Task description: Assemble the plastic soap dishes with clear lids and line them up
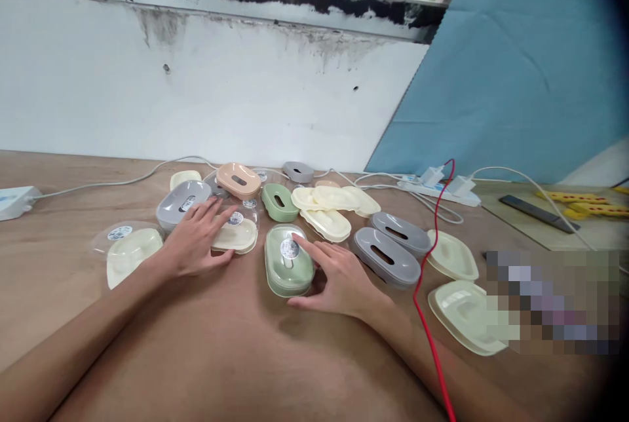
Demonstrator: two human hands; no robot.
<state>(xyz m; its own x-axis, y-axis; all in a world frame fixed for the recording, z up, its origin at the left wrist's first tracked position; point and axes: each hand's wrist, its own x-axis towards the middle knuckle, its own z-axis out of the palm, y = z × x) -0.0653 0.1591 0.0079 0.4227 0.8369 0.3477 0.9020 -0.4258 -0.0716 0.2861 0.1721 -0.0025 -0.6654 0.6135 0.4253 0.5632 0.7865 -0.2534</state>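
My right hand (339, 278) rests with spread fingers against the right side of a green lidded soap box (288, 263) with a round sticker on its clear lid; the index finger touches its top. My left hand (196, 242) lies flat and open on the wooden table (236, 350), fingertips touching a cream lidded box (236, 236) and a grey box (181, 202). Neither hand grips anything.
Several more box parts lie scattered: a peach one (239, 180), a green base (279, 202), cream trays (334, 209), grey bases (388, 248), pale green lids (462, 310). A red cable (426, 317) crosses the table at right. A white power strip (437, 189) lies at the back.
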